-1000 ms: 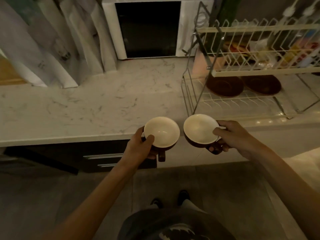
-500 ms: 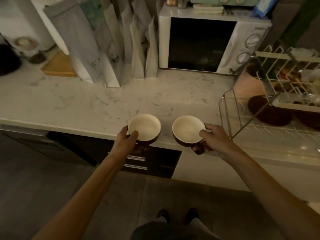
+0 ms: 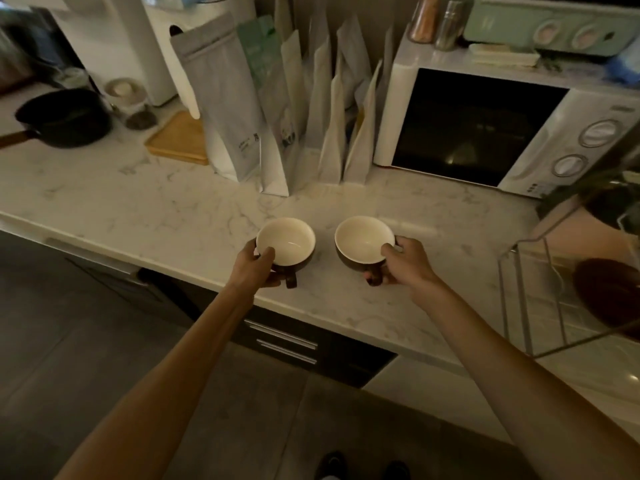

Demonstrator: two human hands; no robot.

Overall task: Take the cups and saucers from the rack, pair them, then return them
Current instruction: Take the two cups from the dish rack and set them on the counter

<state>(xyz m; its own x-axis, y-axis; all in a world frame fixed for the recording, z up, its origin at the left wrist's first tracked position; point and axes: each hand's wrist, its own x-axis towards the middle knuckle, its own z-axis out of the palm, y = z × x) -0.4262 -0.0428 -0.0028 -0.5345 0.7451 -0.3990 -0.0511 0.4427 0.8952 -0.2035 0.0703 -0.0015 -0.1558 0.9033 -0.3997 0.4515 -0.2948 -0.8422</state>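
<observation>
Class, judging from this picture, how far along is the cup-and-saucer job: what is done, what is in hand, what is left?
Done: both cups are off the rack. In hand: the left hand holds one cup, the right hand the other cup, over the counter. Left: a brown saucer remains in the rack; no pairing or returning yet.
</observation>
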